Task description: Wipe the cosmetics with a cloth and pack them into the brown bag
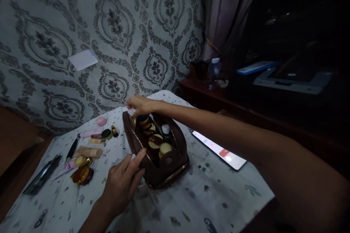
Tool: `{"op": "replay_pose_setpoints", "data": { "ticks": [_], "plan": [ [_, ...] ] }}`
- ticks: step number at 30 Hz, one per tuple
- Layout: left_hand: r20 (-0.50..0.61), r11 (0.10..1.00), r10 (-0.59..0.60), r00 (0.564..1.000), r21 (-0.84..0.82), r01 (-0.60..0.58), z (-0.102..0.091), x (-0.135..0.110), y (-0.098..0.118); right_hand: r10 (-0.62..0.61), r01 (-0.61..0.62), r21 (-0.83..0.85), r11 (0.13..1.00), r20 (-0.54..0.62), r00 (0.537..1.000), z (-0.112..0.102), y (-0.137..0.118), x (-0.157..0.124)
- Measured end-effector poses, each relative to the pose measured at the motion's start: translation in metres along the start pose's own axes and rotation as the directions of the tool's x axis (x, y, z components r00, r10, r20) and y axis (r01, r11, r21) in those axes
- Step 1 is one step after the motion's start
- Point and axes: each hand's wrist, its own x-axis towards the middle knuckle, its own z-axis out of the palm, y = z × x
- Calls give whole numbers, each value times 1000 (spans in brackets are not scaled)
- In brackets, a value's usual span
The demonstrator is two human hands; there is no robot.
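Note:
A brown cosmetic bag [180,142] with a gold zip stands unzipped on the cloth-covered table. Inside are several gold-lidded jars [155,141] and a bottle with a pale cap [165,129]. At the bag's far left corner, my right hand [140,105] is closed on a small white item [131,111], mostly hidden by the fingers. My left hand [124,178] grips the near left side of the bag, its index fingertip on the zipped rim and its thumb lower on the outside. A bit of white shows beside that index finger; I cannot make out what it is.
Left of the bag lie several cosmetics, among them a pink jar [101,121], a beige tube [89,151], an amber jar [82,175] and a dark glossy case [42,174]. A lit phone [216,149] lies under my right forearm. A patterned wall [115,22] stands behind the table.

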Motion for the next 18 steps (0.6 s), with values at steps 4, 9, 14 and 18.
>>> {"op": "replay_pose_setpoints", "data": {
  "ticks": [4,9,14,18],
  "plan": [
    [-8,1000,-11,1000,3,11,1,-1,0,19,-18,-33,999,30,999,10,-3,2],
    [-5,999,-18,1000,-39,18,1,-1,0,125,-124,-43,991,20,992,19,-2,8],
    [-14,998,-16,1000,-64,15,1,-1,1,185,-183,-65,981,28,982,28,3,15],
    [-12,998,-18,1000,-58,17,2,-2,1,175,-174,-63,983,15,984,30,3,14]
  ]
}}
